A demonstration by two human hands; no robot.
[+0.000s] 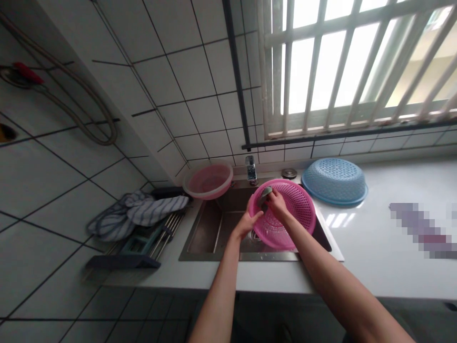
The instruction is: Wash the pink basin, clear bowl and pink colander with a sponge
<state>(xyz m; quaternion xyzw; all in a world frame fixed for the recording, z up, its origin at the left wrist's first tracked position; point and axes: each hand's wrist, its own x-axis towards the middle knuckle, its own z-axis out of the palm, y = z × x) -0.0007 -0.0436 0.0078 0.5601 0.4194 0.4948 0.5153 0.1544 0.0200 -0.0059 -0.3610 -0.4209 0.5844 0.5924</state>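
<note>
A bright pink plastic colander point(300, 205) is held tilted over the steel sink point(203, 233), its perforated inside facing me. My left hand point(247, 223) is closed on the colander's left rim, thumb on the inner side. Inside the bowl, my right hand point(276, 202) pinches a small grey-green scrubbing pad point(264, 194) against the upper left wall. The fingers partly cover the pad, so its full shape is hidden. The chrome faucet point(251, 167) stands just behind the colander.
A pink basin point(210, 181) rests at the sink's back left corner. A blue colander point(333, 181) lies upside down on the right counter, near a sink strainer point(289, 173). On the left are a striped cloth point(143, 212) and a rack point(143, 240). A barred window point(332, 62) is behind.
</note>
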